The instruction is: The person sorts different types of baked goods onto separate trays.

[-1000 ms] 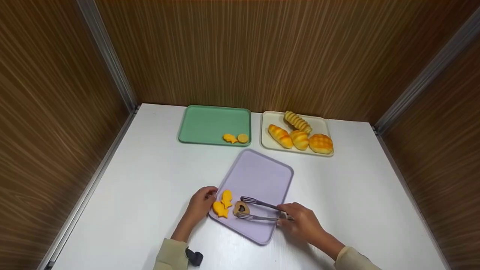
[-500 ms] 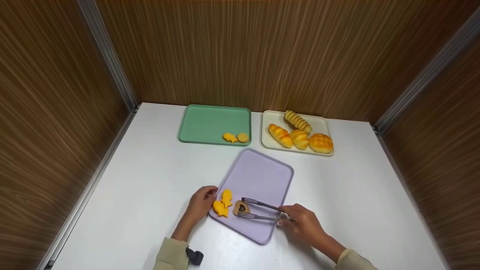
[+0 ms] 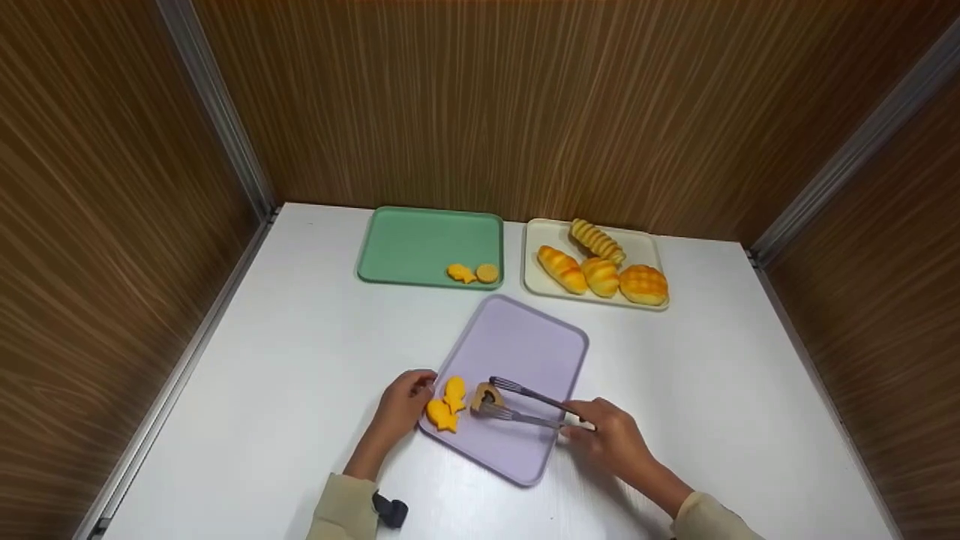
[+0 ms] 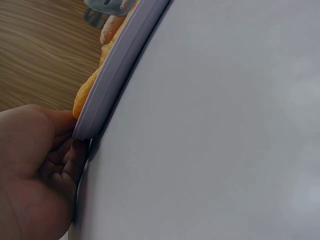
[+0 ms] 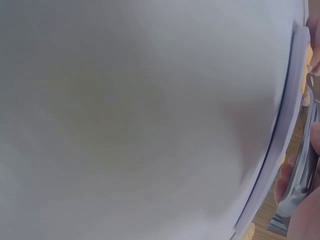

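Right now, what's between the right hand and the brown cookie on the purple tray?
The tongs, held in the right hand: their two arms reach over the purple tray to the brown cookie. Head view shows it.

This looks like a small booth, maybe one in a lab. A white table [image 3: 285,330] fills the bottom of it. Brown stripy wood shows on the back wall [image 3: 480,97], the left wall [image 3: 97,225] and the right wall [image 3: 885,262]. Grey metal bars [image 3: 214,105] run up the corners (like the edges of a big box). The bread [image 3: 643,286], purple tray [image 3: 517,345] and tongs [image 3: 532,393] look like bakery things, but the walls close around one table look more like a test spot.
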The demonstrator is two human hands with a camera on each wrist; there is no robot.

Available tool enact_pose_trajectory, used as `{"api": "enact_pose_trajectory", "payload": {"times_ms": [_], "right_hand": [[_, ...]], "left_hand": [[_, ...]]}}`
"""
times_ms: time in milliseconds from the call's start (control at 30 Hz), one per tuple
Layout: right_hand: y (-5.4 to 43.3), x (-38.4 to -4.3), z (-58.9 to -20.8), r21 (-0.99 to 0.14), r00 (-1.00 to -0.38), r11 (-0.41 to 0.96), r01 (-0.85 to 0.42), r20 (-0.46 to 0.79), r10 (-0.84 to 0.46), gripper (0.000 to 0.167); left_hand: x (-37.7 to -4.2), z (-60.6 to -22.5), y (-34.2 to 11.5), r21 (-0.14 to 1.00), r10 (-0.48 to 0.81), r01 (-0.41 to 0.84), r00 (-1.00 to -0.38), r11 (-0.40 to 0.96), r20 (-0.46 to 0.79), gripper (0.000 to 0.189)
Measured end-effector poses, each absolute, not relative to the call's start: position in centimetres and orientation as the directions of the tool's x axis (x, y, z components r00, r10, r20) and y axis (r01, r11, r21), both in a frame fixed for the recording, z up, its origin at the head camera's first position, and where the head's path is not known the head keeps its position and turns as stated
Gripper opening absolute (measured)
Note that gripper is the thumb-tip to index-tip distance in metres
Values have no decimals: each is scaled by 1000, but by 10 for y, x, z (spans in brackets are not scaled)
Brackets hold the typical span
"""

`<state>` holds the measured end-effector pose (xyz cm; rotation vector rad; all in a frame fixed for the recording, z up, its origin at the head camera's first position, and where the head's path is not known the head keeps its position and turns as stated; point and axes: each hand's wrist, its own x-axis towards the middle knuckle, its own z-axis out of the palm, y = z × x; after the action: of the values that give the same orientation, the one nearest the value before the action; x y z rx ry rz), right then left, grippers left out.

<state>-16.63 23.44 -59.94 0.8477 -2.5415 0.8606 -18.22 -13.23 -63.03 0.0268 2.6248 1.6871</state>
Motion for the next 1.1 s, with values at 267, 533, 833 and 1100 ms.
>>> {"api": "enact_pose_trajectory", "payload": {"times_ms": [267, 533, 833, 1100], "right_hand": [[230, -183, -592, -486, -812, 661, -572, 447, -375, 38], [219, -206, -585, -500, -826, 673, -546, 456, -331, 34], [192, -239, -581, -534, -870, 703, -469, 417, -264, 27], [162, -267, -578, -552, -883, 707, -442, 407, -234, 27]], "left_hand": [[-182, -630, -132, 911, 32, 0, -999, 411, -15, 25], [-182, -630, -131, 912, 39, -2, -999, 411, -20, 25], [-183, -632, -131, 909, 47, 28, -999, 416, 9, 24], [-182, -630, -133, 905, 38, 8, -999, 425, -9, 26]]}}
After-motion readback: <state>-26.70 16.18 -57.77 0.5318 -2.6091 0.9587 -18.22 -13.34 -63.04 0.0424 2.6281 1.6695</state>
